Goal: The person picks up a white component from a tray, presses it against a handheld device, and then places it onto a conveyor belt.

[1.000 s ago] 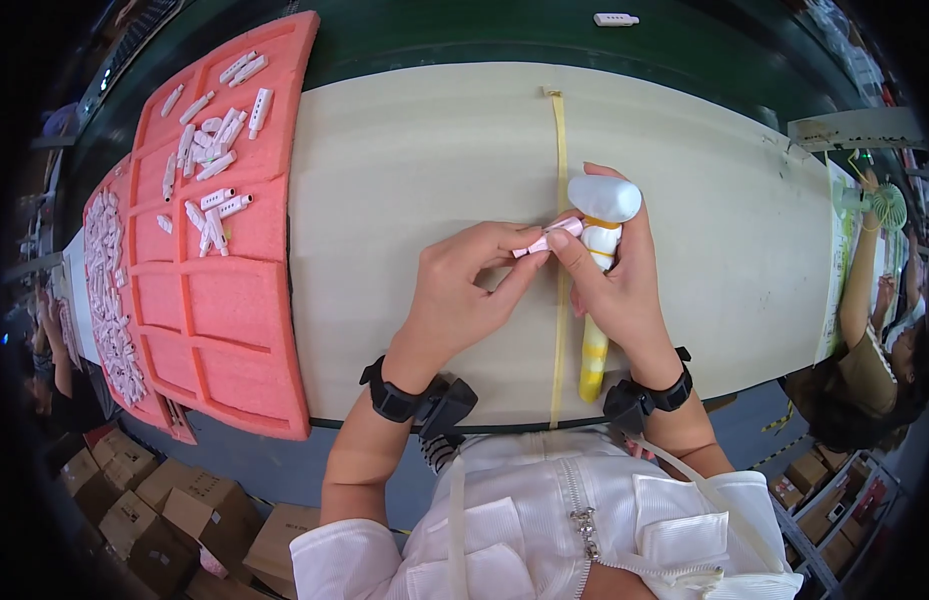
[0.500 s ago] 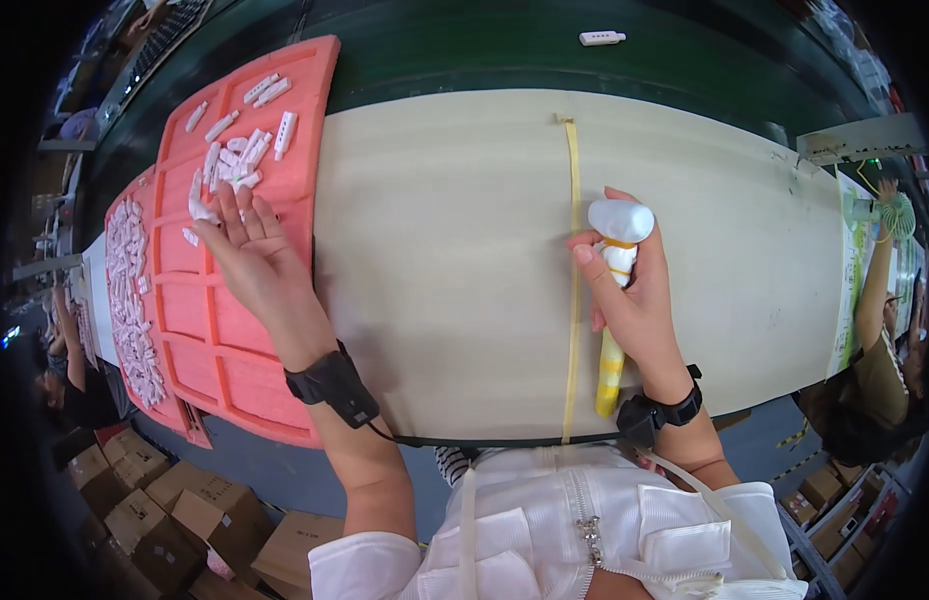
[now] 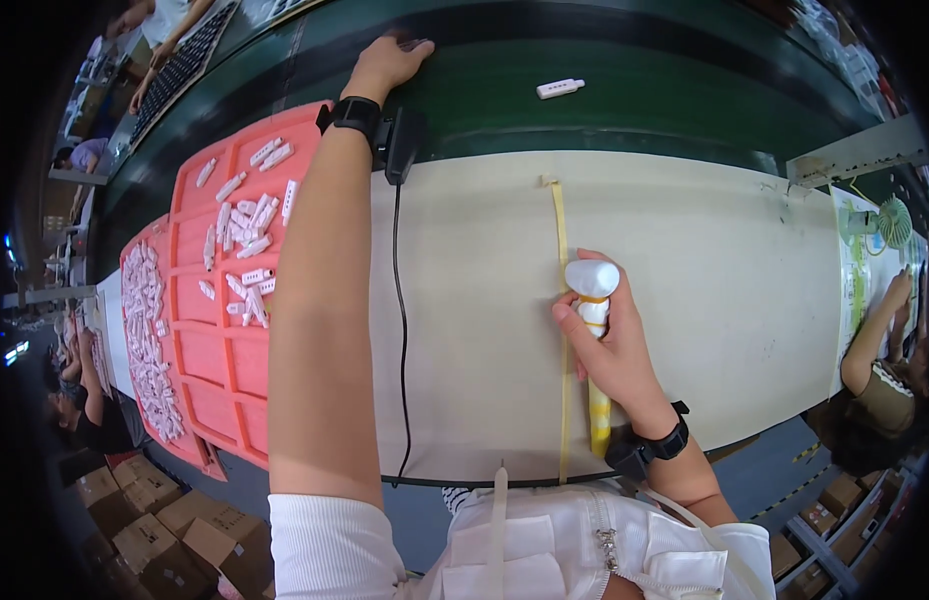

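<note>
My left arm stretches far forward across the table's left part. At its end my left hand [image 3: 387, 65] is over the dark green conveyor belt [image 3: 484, 105]; the thumb sticks out, and the other fingers are mostly hidden. Over the right half of the table my right hand [image 3: 626, 352] is closed around a mallet [image 3: 592, 279] with a rounded white head and a yellow handle pointing toward me. One small white stick-shaped plastic piece [image 3: 560, 89] lies on the belt, right of my left hand. Similar pieces [image 3: 246, 222] lie loose in a pink foam tray [image 3: 196, 345].
A dense heap of small white pieces [image 3: 149, 335] fills the tray's left side. Yellow tape [image 3: 560, 230] runs down the beige table mat [image 3: 464, 330]. A black cable [image 3: 404, 370] hangs from my left wrist device. Cardboard boxes [image 3: 144, 545] stand lower left; other people work at both sides.
My left hand has gone from the pink tray forward to the belt. More white pieces now show in the tray. My right hand still grips the mallet; the belt piece sits farther left.
</note>
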Demonstrator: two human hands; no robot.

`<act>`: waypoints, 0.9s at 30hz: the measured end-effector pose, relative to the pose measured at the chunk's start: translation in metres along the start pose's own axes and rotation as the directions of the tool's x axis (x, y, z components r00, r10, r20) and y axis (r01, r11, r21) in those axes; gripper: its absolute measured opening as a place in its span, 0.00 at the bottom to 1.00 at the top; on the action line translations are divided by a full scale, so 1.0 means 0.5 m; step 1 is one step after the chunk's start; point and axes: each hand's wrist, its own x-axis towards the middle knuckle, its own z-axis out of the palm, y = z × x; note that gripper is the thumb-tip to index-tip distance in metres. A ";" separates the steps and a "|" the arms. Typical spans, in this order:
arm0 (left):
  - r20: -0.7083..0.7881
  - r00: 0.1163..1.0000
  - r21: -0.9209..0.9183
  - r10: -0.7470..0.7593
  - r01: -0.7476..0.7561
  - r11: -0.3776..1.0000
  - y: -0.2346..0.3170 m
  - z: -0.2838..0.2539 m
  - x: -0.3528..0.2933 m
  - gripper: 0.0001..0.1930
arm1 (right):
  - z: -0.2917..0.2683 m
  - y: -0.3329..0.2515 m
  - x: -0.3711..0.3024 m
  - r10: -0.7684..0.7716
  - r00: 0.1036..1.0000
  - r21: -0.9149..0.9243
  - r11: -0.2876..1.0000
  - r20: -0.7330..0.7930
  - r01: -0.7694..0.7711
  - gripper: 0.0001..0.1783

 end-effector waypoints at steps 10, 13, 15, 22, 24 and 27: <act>0.225 0.974 -0.704 0.040 0.134 0.698 0.170 -0.123 -0.282 0.14 | -0.015 0.016 -0.001 -0.020 1.000 -0.028 0.999 -0.010 0.020 0.29; 0.195 0.981 -0.564 0.013 0.101 0.819 0.275 -0.200 -0.462 0.12 | -0.009 0.001 -0.014 -0.012 0.999 0.001 1.000 0.029 0.012 0.28; 0.216 0.976 -0.562 -0.039 0.156 0.812 0.307 -0.208 -0.536 0.11 | -0.004 -0.007 -0.021 0.001 0.998 0.006 1.000 0.066 -0.001 0.27; 0.047 0.999 -0.432 0.024 -0.001 0.902 0.317 -0.177 -0.638 0.13 | 0.018 0.003 -0.033 -0.141 0.971 -0.272 0.943 0.191 0.190 0.26; 0.045 0.999 -0.477 0.015 0.008 0.879 0.310 -0.178 -0.646 0.12 | 0.018 0.020 -0.030 -0.181 0.965 -0.305 0.923 0.192 0.234 0.27; 0.032 0.999 -0.507 0.005 0.012 0.862 0.304 -0.174 -0.658 0.10 | 0.021 0.028 -0.029 -0.263 0.944 -0.362 0.876 0.197 0.319 0.27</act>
